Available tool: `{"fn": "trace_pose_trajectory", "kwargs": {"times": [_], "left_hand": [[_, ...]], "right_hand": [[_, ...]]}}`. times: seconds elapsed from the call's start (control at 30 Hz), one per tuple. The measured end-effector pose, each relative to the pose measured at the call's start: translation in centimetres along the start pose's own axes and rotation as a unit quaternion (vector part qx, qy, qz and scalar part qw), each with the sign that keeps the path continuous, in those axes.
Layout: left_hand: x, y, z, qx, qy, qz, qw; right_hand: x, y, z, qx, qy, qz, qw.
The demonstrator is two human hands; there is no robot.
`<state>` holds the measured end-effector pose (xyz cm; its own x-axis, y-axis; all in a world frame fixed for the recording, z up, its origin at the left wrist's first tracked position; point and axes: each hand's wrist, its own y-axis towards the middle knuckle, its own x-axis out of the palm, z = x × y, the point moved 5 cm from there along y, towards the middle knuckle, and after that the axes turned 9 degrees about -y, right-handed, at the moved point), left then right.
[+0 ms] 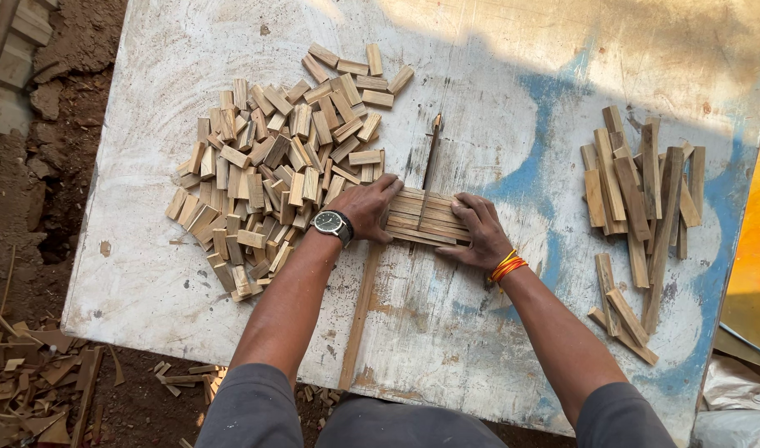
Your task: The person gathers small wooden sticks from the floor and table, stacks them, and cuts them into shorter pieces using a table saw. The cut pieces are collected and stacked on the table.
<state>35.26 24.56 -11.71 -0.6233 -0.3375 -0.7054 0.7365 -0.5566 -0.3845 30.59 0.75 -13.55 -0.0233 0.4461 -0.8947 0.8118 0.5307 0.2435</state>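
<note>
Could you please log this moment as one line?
left hand on stick bundle | right hand on bundle | cut-block pile left | long sticks right

Table [479, 348] carries everything. Far-left on it: big heap of short wood blocks [272, 174]. Center: row of wood slats [425, 219] lying crosswise on a long thin strip [361, 311] that runs from near edge toward far side. Left hand [367, 207] presses on slats' left end, just beside the heap; right hand [479, 232] on their right end. Far right, well apart: loose pile of longer wood strips [641, 207]. Floor [31, 382] at left w/ wood scraps [43, 373] below table's near-left corner.
</note>
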Motion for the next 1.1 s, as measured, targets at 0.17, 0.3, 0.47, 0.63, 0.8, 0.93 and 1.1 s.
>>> {"fn": "trace_pose_trajectory", "kwargs": {"times": [0.17, 0.3, 0.47, 0.63, 0.8, 0.93, 1.1], "left_hand": [[-0.4, 0.2, 0.1, 0.004, 0.005, 0.004, 1.0], [-0.9, 0.7, 0.0, 0.006, 0.009, 0.013, 1.0], [-3.3, 0.6, -0.3, -0.012, -0.005, 0.123, 0.992], [-6.4, -7.0, -4.6, -0.18, -0.029, 0.343, 0.921], [-2.0, -16.3, -2.7, -0.213, 0.173, 0.463, 0.843], [10.0, -17.9, 4.9, -0.151, -0.045, 0.308, 0.938], [16.7, -19.0, 7.8, -0.291, -0.128, 0.271, 0.908]], "right_hand": [[-0.3, 0.4, 0.0, -0.005, 0.0, 0.01, 1.0], [-0.5, 1.0, 0.1, 0.009, 0.003, 0.008, 1.0], [-0.5, 1.2, 0.5, 0.015, 0.005, 0.014, 1.0], [-0.1, -4.3, -1.8, 0.026, 0.014, -0.004, 1.0], [1.3, -11.4, -9.0, 0.03, 0.017, -0.035, 0.999], [3.3, -12.2, -13.2, 0.023, 0.026, -0.016, 0.999], [3.8, -12.4, -14.7, 0.035, 0.034, -0.004, 0.999]]}}
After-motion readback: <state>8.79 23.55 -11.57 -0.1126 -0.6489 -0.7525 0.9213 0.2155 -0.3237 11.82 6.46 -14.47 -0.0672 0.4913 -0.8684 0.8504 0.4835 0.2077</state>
